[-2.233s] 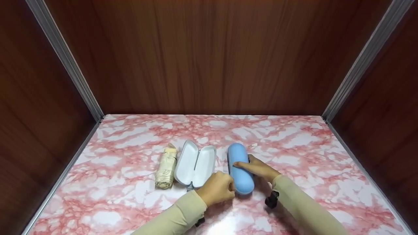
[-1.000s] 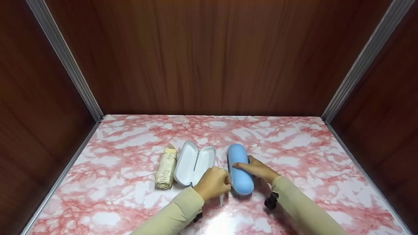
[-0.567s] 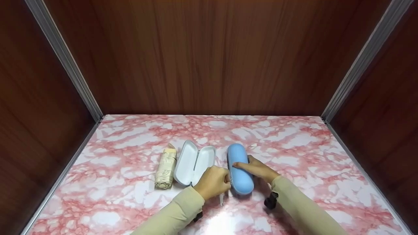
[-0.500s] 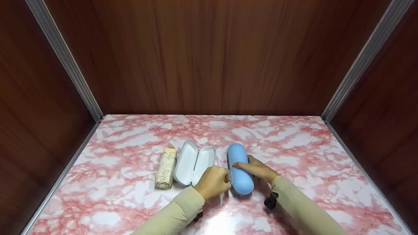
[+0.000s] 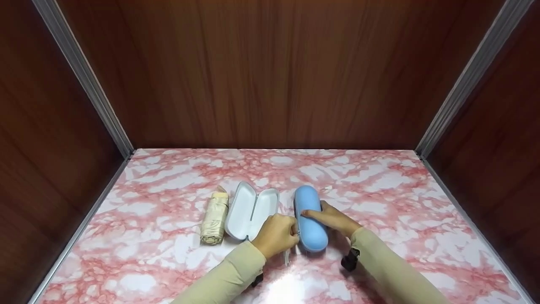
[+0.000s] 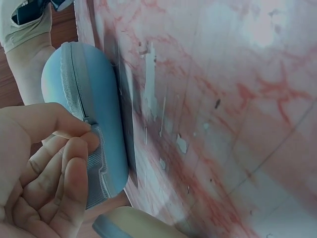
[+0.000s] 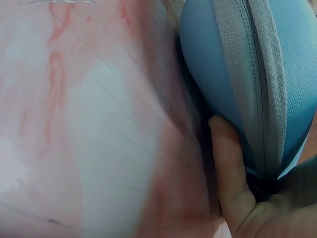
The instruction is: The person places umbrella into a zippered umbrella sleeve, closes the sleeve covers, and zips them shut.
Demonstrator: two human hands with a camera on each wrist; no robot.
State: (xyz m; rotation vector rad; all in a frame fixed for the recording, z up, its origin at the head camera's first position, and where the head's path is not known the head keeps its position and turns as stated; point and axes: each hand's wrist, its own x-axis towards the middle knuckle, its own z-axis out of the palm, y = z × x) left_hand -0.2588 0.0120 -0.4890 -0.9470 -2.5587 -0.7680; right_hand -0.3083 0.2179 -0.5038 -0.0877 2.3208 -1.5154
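Observation:
A light-blue pill-shaped zippered case (image 5: 309, 198) lies on the table, its zip facing left. My left hand (image 5: 276, 236) pinches the zipper pull between thumb and index finger on that side. In the left wrist view, the grey zipper tape (image 6: 101, 171) stands loose from the shell just past those fingers, while the zip beyond the slider (image 6: 88, 120) is closed. From the right, my right hand (image 5: 335, 219) grips the case, thumb across its top. One finger (image 7: 230, 163) of this hand lies against the lower shell in the right wrist view.
Left of my left hand lies an open hard glasses case (image 5: 241, 211) with a white inside. Beside it is a folded beige umbrella (image 5: 214, 219). The marbled pink table (image 5: 379, 181) is bounded by brown wood panels (image 5: 270, 76) with metal corner posts (image 5: 90, 84).
Since the oldest frame, my left hand has moved slightly away from me and left along the blue case's zip side. The case and right hand have stayed nearly still.

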